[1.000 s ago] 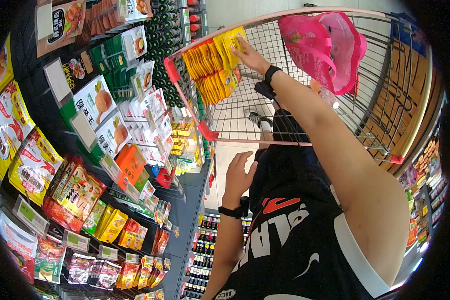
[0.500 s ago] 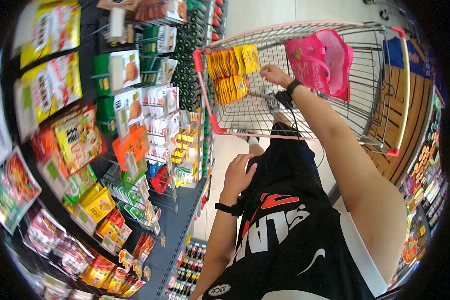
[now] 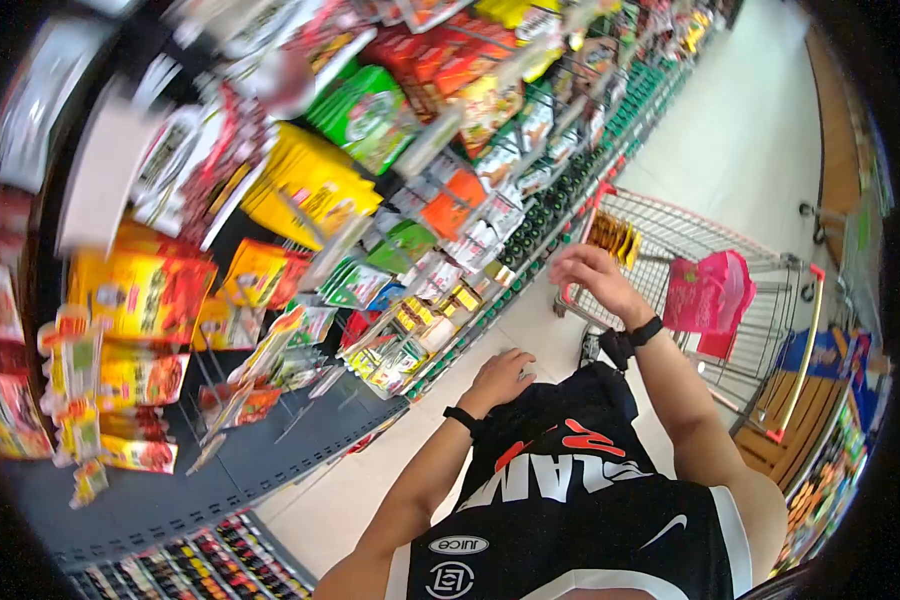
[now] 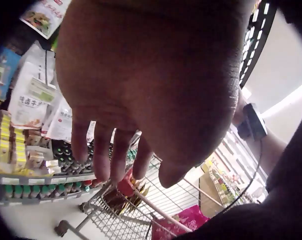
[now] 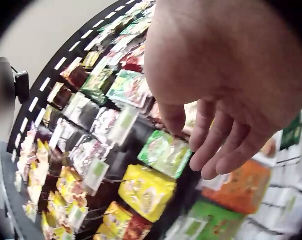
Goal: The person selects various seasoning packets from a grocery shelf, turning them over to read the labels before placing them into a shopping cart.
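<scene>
My right hand (image 3: 600, 280) is raised in front of the shelf, fingers loosely bent and holding nothing. In the right wrist view the same hand (image 5: 226, 100) hangs before rows of packets, among them a green packet (image 5: 165, 154) and a yellow one (image 5: 147, 192). Low by my body, my left hand (image 3: 502, 380) is empty, its fingers relaxed; the left wrist view shows its palm (image 4: 141, 85) large and dark. Yellow packets (image 3: 615, 240) stand in a row inside the shopping cart (image 3: 710, 225), beyond the right hand. A pink bag (image 3: 705, 290) sits in the cart too.
On the left runs a long shelf with hanging packets, including yellow packets (image 3: 310, 185) and green ones (image 3: 370, 115). Its dark lower ledge (image 3: 240, 450) juts out at knee side. Wooden slatted decking (image 3: 770, 450) lies right of the cart, pale floor tiles (image 3: 730, 130) beyond.
My right hand has left the yellow packets in the cart and come back toward the shelf, empty. The head view has swung left, so the cart sits farther right and the shelf fills more.
</scene>
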A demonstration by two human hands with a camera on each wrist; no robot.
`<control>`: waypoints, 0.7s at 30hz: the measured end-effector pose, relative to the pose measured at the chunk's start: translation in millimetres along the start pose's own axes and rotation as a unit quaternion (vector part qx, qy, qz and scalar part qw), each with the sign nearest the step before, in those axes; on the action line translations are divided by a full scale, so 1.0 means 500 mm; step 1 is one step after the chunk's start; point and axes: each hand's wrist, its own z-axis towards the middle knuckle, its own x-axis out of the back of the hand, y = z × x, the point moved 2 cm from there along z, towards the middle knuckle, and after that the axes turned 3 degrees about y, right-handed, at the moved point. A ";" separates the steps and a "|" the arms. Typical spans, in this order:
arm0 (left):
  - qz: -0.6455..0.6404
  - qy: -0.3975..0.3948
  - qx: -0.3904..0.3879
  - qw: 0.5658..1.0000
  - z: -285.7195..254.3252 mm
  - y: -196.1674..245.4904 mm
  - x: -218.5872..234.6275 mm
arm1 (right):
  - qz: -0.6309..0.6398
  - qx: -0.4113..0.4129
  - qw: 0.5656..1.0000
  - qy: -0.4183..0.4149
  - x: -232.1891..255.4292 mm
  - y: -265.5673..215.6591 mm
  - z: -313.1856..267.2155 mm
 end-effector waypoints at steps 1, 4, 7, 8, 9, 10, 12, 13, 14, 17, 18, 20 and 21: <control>-0.016 0.007 0.011 1.000 -0.023 -0.016 0.011 | 0.016 0.015 0.999 -0.025 -0.056 -0.026 0.027; -0.106 0.057 0.018 0.993 -0.094 -0.069 0.039 | 0.111 0.024 0.988 -0.103 -0.209 -0.099 0.104; -0.134 0.106 0.054 0.984 -0.163 -0.116 0.058 | 0.161 0.033 0.975 -0.153 -0.333 -0.144 0.181; -0.139 0.119 0.068 0.981 -0.184 -0.129 0.064 | 0.151 0.033 0.977 -0.145 -0.364 -0.142 0.211; -0.141 0.129 0.080 0.978 -0.204 -0.143 0.066 | 0.175 0.015 0.975 -0.138 -0.388 -0.128 0.249; -0.145 0.140 0.093 0.975 -0.223 -0.158 0.064 | 0.198 -0.005 0.971 -0.133 -0.407 -0.104 0.294; -0.156 0.161 0.110 0.968 -0.250 -0.171 0.053 | 0.231 -0.042 0.967 -0.103 -0.438 -0.068 0.349; -0.161 0.170 0.115 0.965 -0.262 -0.172 0.048 | 0.243 -0.057 0.965 -0.079 -0.453 -0.058 0.365; -0.165 0.180 0.120 0.962 -0.272 -0.176 0.044 | 0.255 -0.071 0.963 -0.056 -0.468 -0.048 0.383; -0.183 0.208 0.115 0.954 -0.296 -0.186 0.032 | 0.303 -0.074 0.944 -0.110 -0.483 -0.020 0.416; -0.189 0.216 0.110 0.952 -0.299 -0.188 0.032 | 0.326 -0.068 0.934 -0.127 -0.495 -0.029 0.412; -0.189 0.221 0.136 0.947 -0.310 -0.197 0.030 | 0.300 -0.084 0.944 -0.105 -0.500 -0.032 0.392; -0.189 0.221 0.147 0.945 -0.314 -0.198 0.032 | 0.282 -0.093 0.951 -0.085 -0.504 -0.045 0.369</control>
